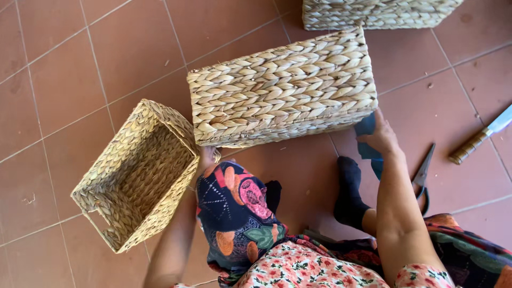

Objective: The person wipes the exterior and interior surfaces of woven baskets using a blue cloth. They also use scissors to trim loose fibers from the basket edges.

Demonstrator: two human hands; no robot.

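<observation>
Head view looks down over a flowered dress [314, 266] and a dark patterned cloth [234, 213] draped over a raised knee, with a foot in a black sock [349, 192] planted on the red tiled floor [64, 69]. Just beyond the knee, the left hand [208, 156] reaches up to the lower left corner of the large woven basket [282, 85]; most of this hand is hidden behind the knee and the basket's edge, so I cannot tell whether it grips or only props. Across from it, the right hand [380, 136] is clenched on a blue cloth [368, 141] and pressed against the lower right corner of the same basket. That basket lies overturned between the two hands, its braided bottom facing up, resting on the floor. Left of it, just beside the left forearm, a smaller woven basket [136, 173] lies tipped so its open inside shows. Right of the right forearm, scissors [424, 178] lie on the tiles, and farther right a knife [480, 136] with a wrapped handle. At the top edge, a third woven basket [373, 13] is partly in view.
</observation>
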